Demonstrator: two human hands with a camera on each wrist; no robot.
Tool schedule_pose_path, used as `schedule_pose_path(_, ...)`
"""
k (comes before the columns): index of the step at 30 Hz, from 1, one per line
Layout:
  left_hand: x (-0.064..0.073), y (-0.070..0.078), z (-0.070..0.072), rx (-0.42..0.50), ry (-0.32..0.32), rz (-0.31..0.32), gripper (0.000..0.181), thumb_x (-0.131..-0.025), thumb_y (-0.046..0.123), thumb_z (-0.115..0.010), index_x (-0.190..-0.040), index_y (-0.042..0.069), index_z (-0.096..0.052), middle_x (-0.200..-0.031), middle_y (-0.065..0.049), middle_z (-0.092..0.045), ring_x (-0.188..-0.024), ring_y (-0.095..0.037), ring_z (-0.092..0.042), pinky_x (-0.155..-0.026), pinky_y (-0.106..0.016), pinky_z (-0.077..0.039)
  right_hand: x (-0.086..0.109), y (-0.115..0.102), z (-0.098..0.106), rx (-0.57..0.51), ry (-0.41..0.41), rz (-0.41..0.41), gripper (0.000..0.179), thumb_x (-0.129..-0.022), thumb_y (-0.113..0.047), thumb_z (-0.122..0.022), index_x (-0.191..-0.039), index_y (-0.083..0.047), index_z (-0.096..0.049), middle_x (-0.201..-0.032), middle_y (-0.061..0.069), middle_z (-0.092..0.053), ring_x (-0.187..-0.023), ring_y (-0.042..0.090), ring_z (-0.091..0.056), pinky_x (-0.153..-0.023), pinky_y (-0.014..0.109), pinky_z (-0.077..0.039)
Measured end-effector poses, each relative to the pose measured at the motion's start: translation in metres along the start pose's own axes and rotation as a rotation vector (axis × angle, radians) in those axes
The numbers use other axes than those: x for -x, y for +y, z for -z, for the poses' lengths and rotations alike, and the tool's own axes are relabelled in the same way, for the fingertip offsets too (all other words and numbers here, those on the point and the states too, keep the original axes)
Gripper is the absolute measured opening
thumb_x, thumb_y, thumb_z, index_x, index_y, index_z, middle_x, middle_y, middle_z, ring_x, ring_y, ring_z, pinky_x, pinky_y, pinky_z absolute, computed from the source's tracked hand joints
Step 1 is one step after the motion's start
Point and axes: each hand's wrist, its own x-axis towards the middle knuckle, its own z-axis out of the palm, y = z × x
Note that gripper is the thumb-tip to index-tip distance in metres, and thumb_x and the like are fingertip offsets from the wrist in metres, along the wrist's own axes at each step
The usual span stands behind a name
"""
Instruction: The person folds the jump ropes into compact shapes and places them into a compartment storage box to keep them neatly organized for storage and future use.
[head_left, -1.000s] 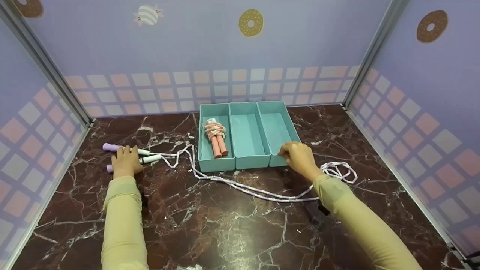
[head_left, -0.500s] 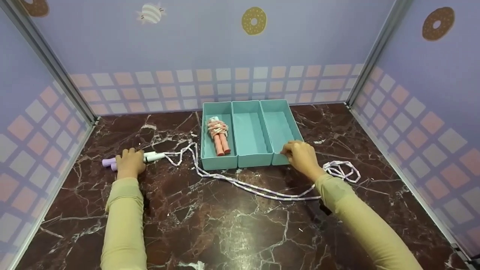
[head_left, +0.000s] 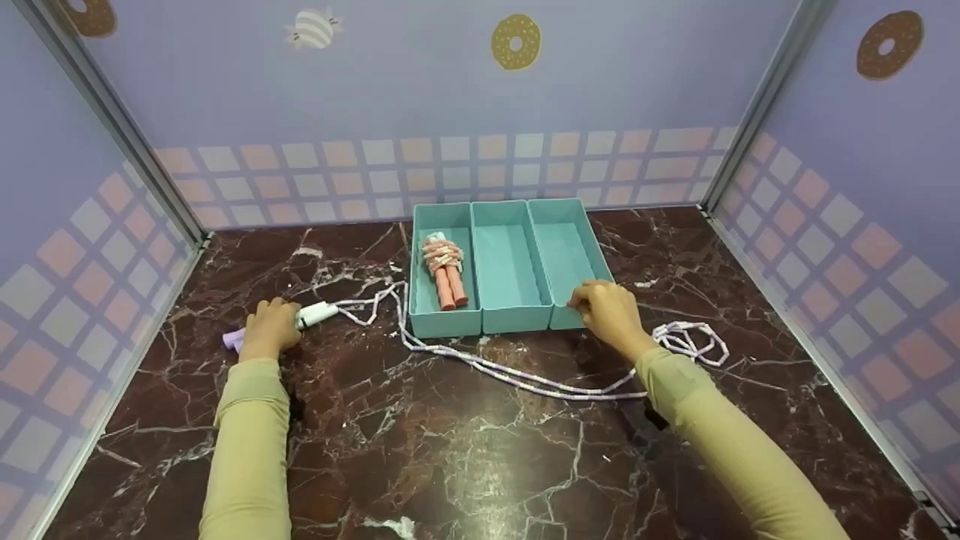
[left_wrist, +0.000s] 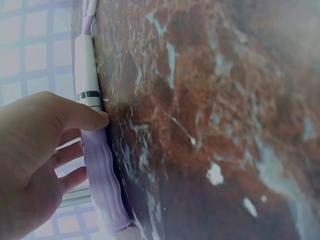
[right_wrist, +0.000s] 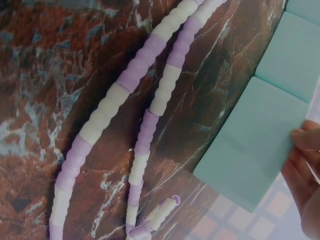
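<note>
My left hand (head_left: 271,328) grips the purple-and-white handles (left_wrist: 100,165) of a beaded jump rope at the left of the table. In the left wrist view the thumb lies over the grip just below a black band, with the fingers on the other side. From there the rope's beaded cord (head_left: 510,371) runs right, passing in front of a teal three-compartment box (head_left: 517,321). My right hand (head_left: 611,311) pinches the front rim of the box's right compartment; the right wrist view shows its thumb at the edge of the teal wall (right_wrist: 250,145).
A wound-up jump rope with coral handles (head_left: 450,289) lies in the box's left compartment. The far end of the purple cord lies in a loose coil (head_left: 690,343) beside my right forearm. Patterned wall panels (head_left: 420,82) close in the marbled table (head_left: 450,465) at back and sides.
The two handles, spread apart a second ago, are now gathered together under my left hand. The right hand keeps its place at the box rim. The head view has shifted slightly.
</note>
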Motion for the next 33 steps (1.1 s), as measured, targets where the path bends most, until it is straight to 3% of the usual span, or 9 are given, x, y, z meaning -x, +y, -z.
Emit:
schedule_pose_path(12, 0.013, 0.004, 0.003, 0.059, -0.054, -0.016, 0.057, -0.08, 0.0, -0.056, -0.136, -0.009, -0.049, -0.138, -0.04, -0.043, -0.123, -0.061, -0.04, -0.096, -0.071, -0.041, 0.0, -0.003, -0.002, -0.006, 0.009, 0.007, 0.018, -0.078, 0.001, -0.068, -0.076, -0.015, -0.076, -0.08, 0.004, -0.073, -0.077, 0.033, -0.071, -0.063, 0.05, -0.056)
schedule_pose_path(20, 0.021, 0.015, -0.002, 0.112, -0.047, -0.068, 0.055, -0.077, 0.001, -0.064, -0.128, -0.016, -0.052, -0.121, -0.04, -0.05, -0.109, -0.056, -0.05, -0.092, -0.06, -0.045, 0.0, -0.002, 0.002, 0.001, -0.005, 0.006, 0.017, -0.078, 0.001, -0.068, -0.076, -0.014, -0.076, -0.082, 0.005, -0.074, -0.078, 0.033, -0.071, -0.063, 0.05, -0.055)
schedule_pose_path(28, 0.032, 0.027, -0.006, 0.156, -0.034, -0.038, 0.054, -0.075, 0.007, -0.072, -0.119, -0.017, -0.054, -0.11, -0.036, -0.054, -0.095, -0.045, -0.056, -0.088, -0.057, -0.048, -0.003, -0.001, 0.007, -0.001, -0.058, 0.037, 0.015, -0.081, 0.001, -0.069, -0.079, -0.013, -0.074, -0.081, 0.006, -0.071, -0.076, 0.029, -0.069, -0.064, 0.048, -0.056)
schedule_pose_path(33, 0.037, 0.029, -0.006, 0.178, -0.03, -0.023, 0.054, -0.073, 0.008, -0.072, -0.117, -0.018, -0.055, -0.111, -0.037, -0.055, -0.099, -0.047, -0.056, -0.092, -0.058, -0.047, -0.002, -0.001, 0.008, -0.004, -0.094, 0.061, 0.013, -0.081, 0.001, -0.067, -0.082, -0.011, -0.073, -0.082, 0.008, -0.069, -0.079, 0.03, -0.068, -0.067, 0.048, -0.056)
